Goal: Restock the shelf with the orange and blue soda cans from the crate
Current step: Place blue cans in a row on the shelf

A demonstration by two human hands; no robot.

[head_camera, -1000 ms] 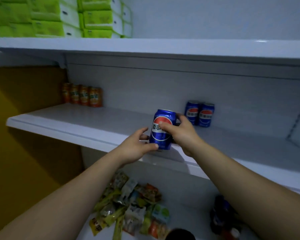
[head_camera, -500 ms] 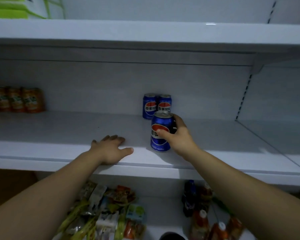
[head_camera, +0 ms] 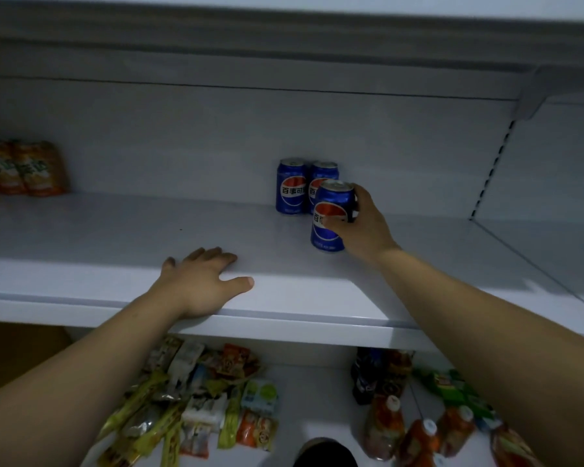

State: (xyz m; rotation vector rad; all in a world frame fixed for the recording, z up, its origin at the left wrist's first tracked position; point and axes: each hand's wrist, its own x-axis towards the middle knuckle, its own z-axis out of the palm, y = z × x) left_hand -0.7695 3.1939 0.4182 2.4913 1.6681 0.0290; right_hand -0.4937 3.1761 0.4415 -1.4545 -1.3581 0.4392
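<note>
My right hand [head_camera: 363,227] is wrapped around a blue soda can [head_camera: 327,230] that stands upright on the white shelf [head_camera: 115,237], just in front of two more blue cans [head_camera: 290,187] at the back wall. My left hand [head_camera: 199,284] lies flat, palm down, on the shelf's front edge and holds nothing. A row of orange cans [head_camera: 24,168] stands at the far left of the same shelf, partly cut off by the frame. No crate is in view.
The shelf above [head_camera: 284,32] overhangs close over the cans. A slotted upright [head_camera: 491,166] and a side panel bound the shelf on the right. Below lie snack packets [head_camera: 196,396] and bottles with white caps [head_camera: 415,429].
My right hand has carried the blue can farther back, close to the two cans at the wall. My left hand let go of it a second ago and now rests on the shelf edge.
</note>
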